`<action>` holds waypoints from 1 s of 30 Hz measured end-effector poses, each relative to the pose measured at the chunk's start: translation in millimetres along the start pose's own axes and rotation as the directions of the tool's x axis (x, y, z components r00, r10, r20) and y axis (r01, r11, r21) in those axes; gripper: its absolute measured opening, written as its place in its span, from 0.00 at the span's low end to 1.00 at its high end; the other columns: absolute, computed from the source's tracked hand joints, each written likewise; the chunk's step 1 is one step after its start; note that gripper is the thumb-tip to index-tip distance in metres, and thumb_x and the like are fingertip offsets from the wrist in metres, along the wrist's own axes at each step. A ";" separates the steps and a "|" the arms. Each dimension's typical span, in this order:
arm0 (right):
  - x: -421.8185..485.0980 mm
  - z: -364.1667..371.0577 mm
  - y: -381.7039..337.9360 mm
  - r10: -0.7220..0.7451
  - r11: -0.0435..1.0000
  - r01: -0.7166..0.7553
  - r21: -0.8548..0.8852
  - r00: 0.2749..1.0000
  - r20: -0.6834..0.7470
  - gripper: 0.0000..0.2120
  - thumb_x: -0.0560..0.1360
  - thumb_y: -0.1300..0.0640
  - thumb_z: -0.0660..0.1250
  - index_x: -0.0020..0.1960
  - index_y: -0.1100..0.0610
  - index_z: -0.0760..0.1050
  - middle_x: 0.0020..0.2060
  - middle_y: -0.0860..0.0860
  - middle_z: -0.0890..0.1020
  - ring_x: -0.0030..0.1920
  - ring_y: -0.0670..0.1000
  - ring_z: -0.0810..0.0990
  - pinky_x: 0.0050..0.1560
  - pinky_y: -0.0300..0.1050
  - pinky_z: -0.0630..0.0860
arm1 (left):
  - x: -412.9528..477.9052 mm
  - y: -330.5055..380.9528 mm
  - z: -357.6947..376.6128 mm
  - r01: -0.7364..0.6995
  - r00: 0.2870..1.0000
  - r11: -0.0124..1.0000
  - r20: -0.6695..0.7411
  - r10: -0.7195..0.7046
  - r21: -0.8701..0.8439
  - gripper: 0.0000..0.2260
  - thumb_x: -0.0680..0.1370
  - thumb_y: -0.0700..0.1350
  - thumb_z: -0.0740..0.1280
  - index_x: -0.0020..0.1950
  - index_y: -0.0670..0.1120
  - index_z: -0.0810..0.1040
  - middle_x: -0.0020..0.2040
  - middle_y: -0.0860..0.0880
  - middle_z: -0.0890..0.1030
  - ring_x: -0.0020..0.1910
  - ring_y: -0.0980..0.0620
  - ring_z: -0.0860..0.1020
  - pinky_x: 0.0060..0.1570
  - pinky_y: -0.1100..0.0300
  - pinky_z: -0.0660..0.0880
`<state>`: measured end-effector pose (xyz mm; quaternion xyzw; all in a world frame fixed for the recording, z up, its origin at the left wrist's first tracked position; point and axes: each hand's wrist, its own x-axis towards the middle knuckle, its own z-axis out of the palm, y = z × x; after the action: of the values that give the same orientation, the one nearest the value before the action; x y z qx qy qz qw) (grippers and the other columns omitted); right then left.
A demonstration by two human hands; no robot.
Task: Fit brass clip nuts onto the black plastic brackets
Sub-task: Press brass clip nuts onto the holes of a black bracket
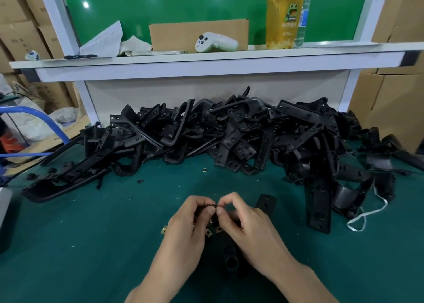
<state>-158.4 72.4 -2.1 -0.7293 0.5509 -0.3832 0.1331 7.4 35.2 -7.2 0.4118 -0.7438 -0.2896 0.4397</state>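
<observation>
Mid-fit. Left grip [190,217] and right grip [243,220] are both pinched shut, fingertips meeting on the black plastic bracket [230,255] low over the green table [91,234]. Can't tell if a nut's in the pinch. Spare square brass clip nuts [210,232] lie underneath. Next: press clip squarely over a hole.

Both forearms bare, angled inward from bottom of view. Left hand [185,222] and right hand [249,224] sat close together, backs up, fingers curled. Each thumb and forefinger pinched at same spot, thumb tips almost touching, gripping edge of black bracket [266,203] between them. Remaining fingers tucked under palms.
</observation>
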 end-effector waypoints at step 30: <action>0.2 -2.5 1.8 0.055 0.998 -0.061 -0.025 0.982 -0.181 0.16 0.81 0.37 0.49 0.59 0.40 0.71 0.26 0.44 0.73 0.30 0.47 0.73 0.33 0.38 0.63 | 3.0 15.1 4.8 0.186 0.970 0.881 -0.061 -0.235 -0.434 0.06 0.78 0.45 0.70 0.50 0.54 0.85 0.46 0.53 0.87 0.46 0.57 0.84 0.45 0.70 0.76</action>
<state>-161.4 72.2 -1.4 -0.6773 0.5875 -0.4350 0.0828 -3.0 40.5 3.8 0.3998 -0.5878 -0.4674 0.5256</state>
